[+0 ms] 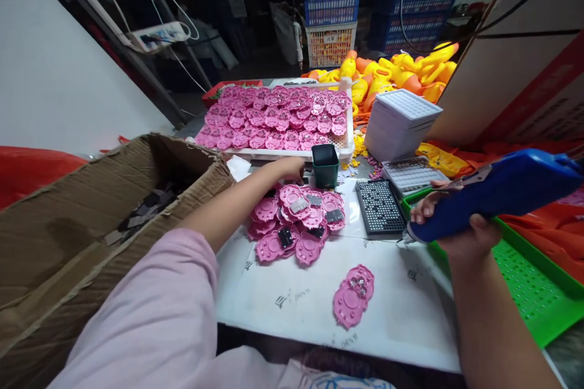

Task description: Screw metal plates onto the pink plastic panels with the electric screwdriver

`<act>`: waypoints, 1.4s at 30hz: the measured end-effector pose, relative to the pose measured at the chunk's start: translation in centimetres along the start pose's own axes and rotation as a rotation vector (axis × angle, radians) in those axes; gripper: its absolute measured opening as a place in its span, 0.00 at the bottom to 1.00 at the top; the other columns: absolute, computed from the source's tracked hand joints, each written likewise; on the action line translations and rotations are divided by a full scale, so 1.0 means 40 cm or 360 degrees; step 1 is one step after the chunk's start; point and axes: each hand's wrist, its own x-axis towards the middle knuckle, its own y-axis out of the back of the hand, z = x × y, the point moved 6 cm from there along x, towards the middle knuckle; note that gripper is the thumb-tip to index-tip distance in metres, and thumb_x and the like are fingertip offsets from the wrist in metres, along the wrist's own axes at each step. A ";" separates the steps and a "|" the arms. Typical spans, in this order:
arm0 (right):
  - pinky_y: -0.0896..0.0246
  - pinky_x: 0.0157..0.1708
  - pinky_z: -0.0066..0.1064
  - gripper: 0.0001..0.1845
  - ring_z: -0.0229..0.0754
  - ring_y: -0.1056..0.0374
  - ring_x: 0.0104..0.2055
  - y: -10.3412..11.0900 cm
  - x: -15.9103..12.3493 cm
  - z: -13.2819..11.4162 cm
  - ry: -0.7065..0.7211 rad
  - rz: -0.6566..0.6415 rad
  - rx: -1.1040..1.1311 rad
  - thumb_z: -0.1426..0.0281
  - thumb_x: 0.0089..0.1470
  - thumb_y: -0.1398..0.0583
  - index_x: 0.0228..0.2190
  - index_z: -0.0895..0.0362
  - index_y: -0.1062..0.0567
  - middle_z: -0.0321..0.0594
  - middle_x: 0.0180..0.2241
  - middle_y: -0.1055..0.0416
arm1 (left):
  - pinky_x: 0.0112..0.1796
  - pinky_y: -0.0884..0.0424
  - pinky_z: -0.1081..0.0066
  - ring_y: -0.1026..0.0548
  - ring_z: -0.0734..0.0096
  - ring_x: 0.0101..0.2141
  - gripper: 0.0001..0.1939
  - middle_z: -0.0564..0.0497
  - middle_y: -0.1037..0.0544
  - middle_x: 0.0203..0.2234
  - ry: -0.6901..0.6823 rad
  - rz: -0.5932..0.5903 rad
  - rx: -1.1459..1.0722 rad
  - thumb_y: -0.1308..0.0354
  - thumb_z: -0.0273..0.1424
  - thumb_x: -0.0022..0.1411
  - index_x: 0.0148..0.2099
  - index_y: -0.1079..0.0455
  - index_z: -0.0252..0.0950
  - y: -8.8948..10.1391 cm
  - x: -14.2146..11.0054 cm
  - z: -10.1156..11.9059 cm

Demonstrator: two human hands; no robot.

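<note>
My left hand (292, 169) reaches over the far side of a heap of pink plastic parts (308, 248), beside a dark green cup (325, 176). Its fingers curl downward, and their tips are partly hidden, with something dark below them. Several parts in the heap carry small grey or black rectangular pieces (334, 216). On the right, my right hand (469, 237) is wrapped round a blue electric screwdriver (493, 191), held above the table's right side. One pink part (353, 296) with shiny metal pieces lies alone near the front edge.
A black tray with holes (381, 206) lies right of the heap. Behind are a white crate (350, 127) of pink parts and stacked white trays (401, 124). A cardboard box (114, 231) stands left, a green tray (533, 292) right. Yellow parts (387, 76) are piled behind.
</note>
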 end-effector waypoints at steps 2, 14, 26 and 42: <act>0.39 0.24 0.37 0.27 0.42 0.36 0.21 -0.002 0.000 -0.006 0.0033 -0.0032 0.0001 0.54 0.36 0.39 0.39 0.53 0.28 0.38 0.21 0.33 | 0.43 0.27 0.60 0.27 0.64 0.43 0.16 0.46 0.28 0.46 0.0016 0.0067 -0.0122 0.44 0.36 0.65 0.51 0.33 0.33 0.002 0.001 -0.005; 0.37 0.24 0.35 0.28 0.41 0.34 0.23 -0.017 0.002 -0.010 0.0123 -0.0194 0.0059 0.54 0.41 0.39 0.43 0.53 0.29 0.38 0.23 0.31 | 0.30 0.30 0.76 0.28 0.79 0.28 0.19 0.52 0.27 0.33 -0.0487 0.0911 -0.1375 0.39 0.35 0.56 0.50 0.34 0.36 0.093 -0.232 0.071; 0.41 0.19 0.36 0.29 0.42 0.36 0.19 -0.013 0.011 -0.016 0.0131 -0.0057 -0.0042 0.50 0.36 0.38 0.39 0.52 0.27 0.36 0.19 0.32 | 0.34 0.27 0.74 0.25 0.74 0.32 0.15 0.51 0.24 0.31 -0.1116 0.1198 -0.1404 0.38 0.25 0.56 0.47 0.30 0.36 -0.149 -0.422 0.312; 0.42 0.16 0.35 0.29 0.40 0.37 0.17 -0.043 0.013 -0.033 0.0173 -0.0056 -0.0149 0.50 0.36 0.39 0.38 0.54 0.28 0.33 0.18 0.33 | 0.34 0.34 0.70 0.30 0.69 0.32 0.15 0.45 0.25 0.32 -0.1783 0.0655 -0.0085 0.54 0.26 0.68 0.35 0.26 0.32 -0.325 -0.425 0.436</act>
